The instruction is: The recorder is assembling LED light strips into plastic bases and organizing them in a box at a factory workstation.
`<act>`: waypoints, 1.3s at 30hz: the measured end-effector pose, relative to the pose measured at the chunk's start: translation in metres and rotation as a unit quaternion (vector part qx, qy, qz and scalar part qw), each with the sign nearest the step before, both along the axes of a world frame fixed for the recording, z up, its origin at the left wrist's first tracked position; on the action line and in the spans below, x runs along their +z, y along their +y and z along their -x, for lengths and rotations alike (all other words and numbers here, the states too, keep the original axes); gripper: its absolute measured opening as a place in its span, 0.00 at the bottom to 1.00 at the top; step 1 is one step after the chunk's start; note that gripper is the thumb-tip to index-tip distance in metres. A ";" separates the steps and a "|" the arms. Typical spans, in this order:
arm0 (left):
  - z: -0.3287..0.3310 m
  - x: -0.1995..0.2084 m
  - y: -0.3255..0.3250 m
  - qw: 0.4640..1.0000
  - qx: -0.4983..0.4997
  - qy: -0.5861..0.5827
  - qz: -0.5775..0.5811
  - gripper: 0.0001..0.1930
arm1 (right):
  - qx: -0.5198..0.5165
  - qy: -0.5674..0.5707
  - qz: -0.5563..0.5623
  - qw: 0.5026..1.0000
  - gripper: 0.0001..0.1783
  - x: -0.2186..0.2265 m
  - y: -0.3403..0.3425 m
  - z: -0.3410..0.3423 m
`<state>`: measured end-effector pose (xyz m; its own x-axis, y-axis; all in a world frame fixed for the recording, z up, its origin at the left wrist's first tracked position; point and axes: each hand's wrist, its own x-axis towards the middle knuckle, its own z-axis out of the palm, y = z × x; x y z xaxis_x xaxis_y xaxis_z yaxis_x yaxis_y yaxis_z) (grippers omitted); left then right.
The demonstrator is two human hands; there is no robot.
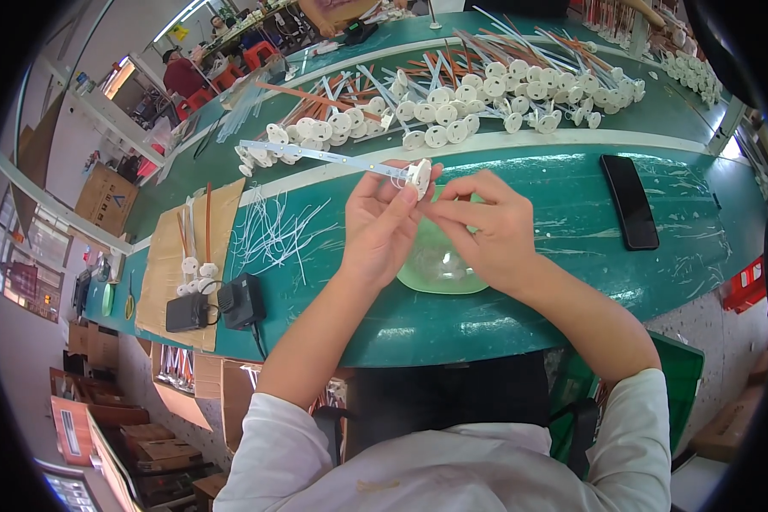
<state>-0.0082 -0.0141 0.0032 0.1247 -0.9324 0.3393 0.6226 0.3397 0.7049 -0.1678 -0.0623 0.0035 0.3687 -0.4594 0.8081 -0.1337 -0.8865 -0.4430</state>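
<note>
My left hand (375,229) is closed around the end of a narrow LED strip (328,157), which sticks out to the upper left. At that end a white round cap (420,177) sits between thumb and fingers, with thin white wires beside it. My right hand (499,229) pinches its fingertips together right next to the cap; whatever is between them is too small to make out. Under both hands stands a translucent green bowl (439,277), partly hidden by the right hand. Loose thin white wires (281,229) lie left of my left hand.
Behind a pale ledge, many strips with white round caps (452,111) are heaped. A black phone (629,202) lies at right. On the left, cardboard (158,264) holds a few strips, near a black power adapter (241,300). A red bin (746,284) stands beyond the right edge.
</note>
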 end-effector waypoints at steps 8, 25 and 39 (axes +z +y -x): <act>0.003 0.000 0.006 0.998 0.005 -0.062 -0.012 0.20 | 0.088 -0.003 0.010 0.996 0.12 -0.006 0.007 -0.008; 0.001 0.008 0.005 0.954 0.172 -0.244 0.038 0.21 | 0.020 0.074 -0.008 0.997 0.05 -0.002 0.004 -0.002; -0.003 0.018 0.014 0.998 -0.057 -0.009 0.041 0.19 | 0.141 -0.122 -0.245 0.951 0.09 0.024 0.014 0.009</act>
<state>-0.0053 0.0002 0.0217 0.0132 -0.9095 0.4154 0.6476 0.3243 0.6895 -0.1765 -0.0485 0.0275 0.3626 -0.7135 0.5995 0.2393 -0.5504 -0.7998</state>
